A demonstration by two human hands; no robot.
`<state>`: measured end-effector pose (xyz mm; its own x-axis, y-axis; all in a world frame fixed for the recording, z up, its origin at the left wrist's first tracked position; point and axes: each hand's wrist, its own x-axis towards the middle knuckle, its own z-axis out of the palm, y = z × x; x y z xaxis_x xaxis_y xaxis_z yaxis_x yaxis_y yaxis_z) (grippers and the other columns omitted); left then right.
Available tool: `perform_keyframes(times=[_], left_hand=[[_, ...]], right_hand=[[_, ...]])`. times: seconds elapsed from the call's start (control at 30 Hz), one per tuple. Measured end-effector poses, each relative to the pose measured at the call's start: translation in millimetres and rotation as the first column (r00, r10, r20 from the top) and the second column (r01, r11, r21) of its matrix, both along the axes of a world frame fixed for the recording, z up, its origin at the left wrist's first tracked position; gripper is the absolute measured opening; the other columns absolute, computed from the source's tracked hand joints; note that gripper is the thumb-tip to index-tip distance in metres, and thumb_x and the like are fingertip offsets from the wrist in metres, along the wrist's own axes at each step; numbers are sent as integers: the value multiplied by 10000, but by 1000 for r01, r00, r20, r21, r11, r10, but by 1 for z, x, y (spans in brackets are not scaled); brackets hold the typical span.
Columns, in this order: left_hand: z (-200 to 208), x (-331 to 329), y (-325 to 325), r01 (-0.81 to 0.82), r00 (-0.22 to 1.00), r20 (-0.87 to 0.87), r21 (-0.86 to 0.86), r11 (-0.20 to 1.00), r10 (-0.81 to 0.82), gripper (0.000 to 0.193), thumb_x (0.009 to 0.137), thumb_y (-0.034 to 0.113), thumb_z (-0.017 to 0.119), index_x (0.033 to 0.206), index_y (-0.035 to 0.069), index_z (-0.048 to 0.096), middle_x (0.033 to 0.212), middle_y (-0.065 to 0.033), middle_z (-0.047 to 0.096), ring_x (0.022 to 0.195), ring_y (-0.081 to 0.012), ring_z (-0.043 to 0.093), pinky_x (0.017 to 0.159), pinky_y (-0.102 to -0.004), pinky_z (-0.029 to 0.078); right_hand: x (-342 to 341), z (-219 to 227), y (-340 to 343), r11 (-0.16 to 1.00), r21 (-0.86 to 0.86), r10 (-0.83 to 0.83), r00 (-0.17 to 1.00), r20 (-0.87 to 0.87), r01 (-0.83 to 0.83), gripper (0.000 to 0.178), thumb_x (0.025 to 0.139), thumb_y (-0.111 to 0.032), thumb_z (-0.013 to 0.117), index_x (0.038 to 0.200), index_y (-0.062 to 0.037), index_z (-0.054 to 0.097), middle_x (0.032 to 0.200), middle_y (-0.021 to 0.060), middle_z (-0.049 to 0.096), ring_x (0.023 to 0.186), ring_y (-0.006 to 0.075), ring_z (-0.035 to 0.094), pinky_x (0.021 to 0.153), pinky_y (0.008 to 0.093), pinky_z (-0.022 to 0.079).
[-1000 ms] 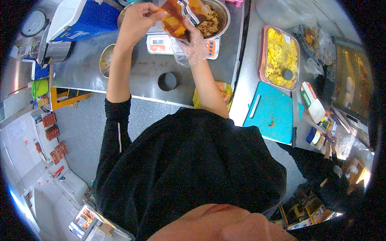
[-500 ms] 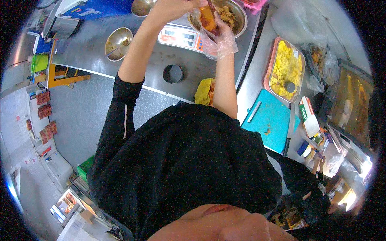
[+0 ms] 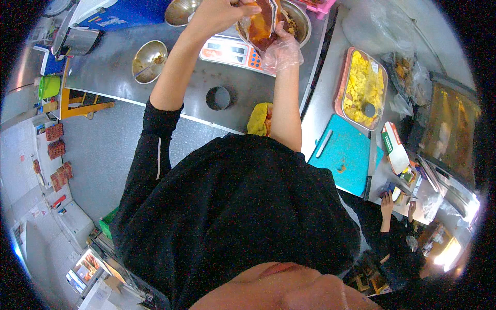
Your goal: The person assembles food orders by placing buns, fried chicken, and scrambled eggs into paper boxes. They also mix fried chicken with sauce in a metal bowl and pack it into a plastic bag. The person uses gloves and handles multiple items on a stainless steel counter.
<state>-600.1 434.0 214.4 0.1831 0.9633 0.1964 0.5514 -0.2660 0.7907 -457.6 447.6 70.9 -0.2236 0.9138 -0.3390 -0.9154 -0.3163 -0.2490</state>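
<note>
My bare left hand (image 3: 223, 16) grips the upper edge of a clear plastic pouch (image 3: 260, 30) with reddish-brown, oily contents. My right hand (image 3: 283, 51), in a thin clear plastic glove, is closed around the pouch's other side. The pouch hangs in front of a steel bowl (image 3: 305, 37) of brown food, hiding much of it, and beside an orange-and-white digital scale (image 3: 225, 50). A dark metal ring (image 3: 218, 98) stands on the steel table (image 3: 113, 77). Near my right forearm lies a yellow bag (image 3: 257, 120) with something orange in it.
A small steel bowl (image 3: 149, 61) with a spoon and another bowl (image 3: 178, 13) stand to the left. Rightward are a tray of yellow chunks (image 3: 366, 88) and a turquoise cutting board (image 3: 343, 150). At lower right, a co-worker's hand (image 3: 386, 205) reaches over the counter.
The pouch has turned and shows more of its face. My right hand has moved slightly lower. At the lower right, the co-worker's hand has come forward over the counter.
</note>
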Motion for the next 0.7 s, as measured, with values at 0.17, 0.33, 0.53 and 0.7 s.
perform_keyframes(times=[0.17,0.33,0.53,0.7], left_hand=[[4,5,3,16,1000,-2,-47,999,-16,144,786,97,679,737,-29,627,622,-68,623,583,-110,578,541,-267,435],[9,7,4,78,992,115,-202,976,-55,139,803,98,667,745,-25,634,625,-61,630,585,-102,585,541,-252,436],[11,5,-3,63,995,88,-169,984,-48,149,807,109,669,752,-25,636,629,-59,632,582,-102,582,545,-252,440],[11,6,-4,22,999,25,-79,997,-20,151,801,117,675,770,-27,641,640,-70,634,585,-109,581,551,-264,442]], right_hand=[[3,-7,8,998,55,-5,995,-100,11,440,900,-331,537,1241,-58,483,1242,141,523,1162,336,487,1019,537,350],[11,4,0,997,48,60,988,-144,-53,571,854,-468,560,1257,-73,474,1290,129,491,1166,349,483,1000,541,366],[5,8,5,996,63,65,987,-148,-57,530,837,-364,622,1255,-71,481,1225,124,547,1136,313,516,1000,481,388],[2,-23,25,988,120,-91,995,-41,95,467,856,-241,613,1261,-51,479,1246,135,534,1151,328,499,1011,509,372]])
